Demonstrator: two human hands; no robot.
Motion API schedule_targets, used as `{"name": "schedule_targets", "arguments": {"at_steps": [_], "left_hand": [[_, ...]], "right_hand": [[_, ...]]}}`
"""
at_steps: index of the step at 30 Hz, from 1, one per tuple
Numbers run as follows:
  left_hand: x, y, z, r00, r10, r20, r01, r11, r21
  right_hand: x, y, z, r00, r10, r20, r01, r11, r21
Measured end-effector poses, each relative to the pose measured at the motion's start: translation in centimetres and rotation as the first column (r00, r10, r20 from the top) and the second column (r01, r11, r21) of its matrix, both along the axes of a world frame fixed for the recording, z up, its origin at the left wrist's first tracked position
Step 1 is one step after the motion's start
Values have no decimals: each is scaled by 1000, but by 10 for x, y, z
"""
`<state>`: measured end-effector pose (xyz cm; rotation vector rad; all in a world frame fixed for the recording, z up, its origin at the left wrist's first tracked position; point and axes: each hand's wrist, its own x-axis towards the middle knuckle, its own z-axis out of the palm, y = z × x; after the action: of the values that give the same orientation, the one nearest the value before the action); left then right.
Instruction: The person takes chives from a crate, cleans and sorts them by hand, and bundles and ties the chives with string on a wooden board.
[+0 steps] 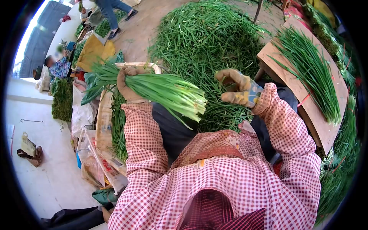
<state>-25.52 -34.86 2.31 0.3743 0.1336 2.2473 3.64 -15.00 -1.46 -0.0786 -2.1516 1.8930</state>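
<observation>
My left hand [127, 85], in a tan work glove, is wrapped round the middle of a bunch of green chives [165, 90]. The pale cut ends of the bunch point right and its leafy tips lie to the left. My right hand [238, 87], gloved in tan with a blue patterned cuff, is raised to the right of the bunch. Its fingers are bent and apart from the thumb, with nothing seen between them. Below and beyond both hands lies a large heap of loose chives [209, 36].
A board [281, 63] at my right bears a pile of chives [312, 71]. A pale plastic crate [104, 119] with greens stands at my left, near plastic bags [82, 109]. More chives lie at far right. A seated person [59, 67] and a standing person's legs [111, 15] are farther off.
</observation>
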Motion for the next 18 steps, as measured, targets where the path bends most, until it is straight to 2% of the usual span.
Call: {"name": "schedule_targets", "arguments": {"at_steps": [1,2,3,5,7,9,11,12,13,15,16,18], "left_hand": [[3,3,-2,990,93,-107,-112,976,-185],[5,7,-3,960,160,-230,-234,909,-345],[6,12,-6,961,151,-231,-226,912,-341],[8,20,-12,941,33,-338,-167,911,-376],[17,27,-8,951,16,-310,-149,899,-411],[21,31,-9,967,130,-221,-236,788,-569],[20,34,-14,974,92,-208,-199,786,-586],[20,37,-16,978,141,-157,-209,736,-643],[22,39,-20,975,192,-108,-212,682,-700],[25,44,-24,973,208,-95,-211,660,-721],[25,44,-25,974,195,-116,-217,659,-720],[28,43,-27,969,138,-207,-246,657,-712]], "right_hand": [[1,-6,31,998,-53,-23,57,963,263],[-11,-3,26,978,36,-207,66,884,463],[-13,-12,45,988,55,-141,23,864,502],[-26,-21,47,993,109,-42,-77,886,457],[-34,-23,43,972,220,-77,-171,898,405],[-33,-30,36,977,209,-51,-176,914,365],[-37,-32,19,981,94,-168,-24,926,378],[-36,-36,21,996,20,-83,15,917,398],[-36,-37,16,996,18,-82,16,918,395],[-39,-36,8,997,-27,67,-14,842,540],[-45,-35,9,935,-62,348,-24,971,239],[-36,-35,8,951,-114,286,24,953,302]]}}
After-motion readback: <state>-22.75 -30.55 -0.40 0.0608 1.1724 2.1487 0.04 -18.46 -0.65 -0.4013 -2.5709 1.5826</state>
